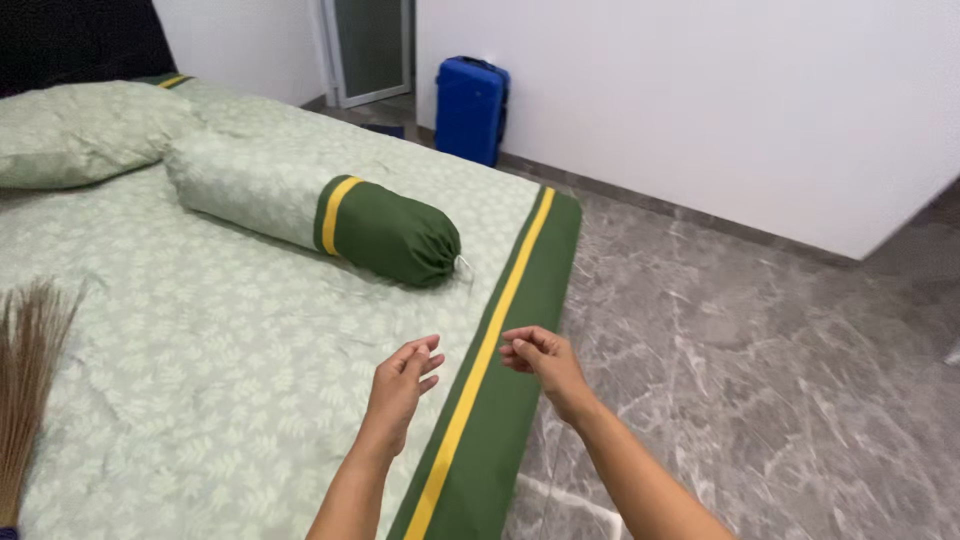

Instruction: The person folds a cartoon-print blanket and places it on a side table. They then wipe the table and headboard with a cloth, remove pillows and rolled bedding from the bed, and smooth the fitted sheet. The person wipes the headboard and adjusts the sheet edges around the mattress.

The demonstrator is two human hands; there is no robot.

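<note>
A mattress on the floor wears a pale green leaf-print sheet [230,350] with a dark green and yellow border [500,400]. My left hand [402,385] hovers over the sheet near the yellow stripe, fingers loosely apart, holding nothing. My right hand [540,360] is above the green border, its fingers curled and pinched together; I cannot make out anything in it. A bolster [310,205] with a dark green drawstring end lies across the bed beyond both hands.
A pillow [80,135] rests at the far left. A straw broom's bristles [25,380] lie on the sheet's left edge. A blue suitcase [470,108] stands against the white wall. Grey marble floor [760,380] runs along the right.
</note>
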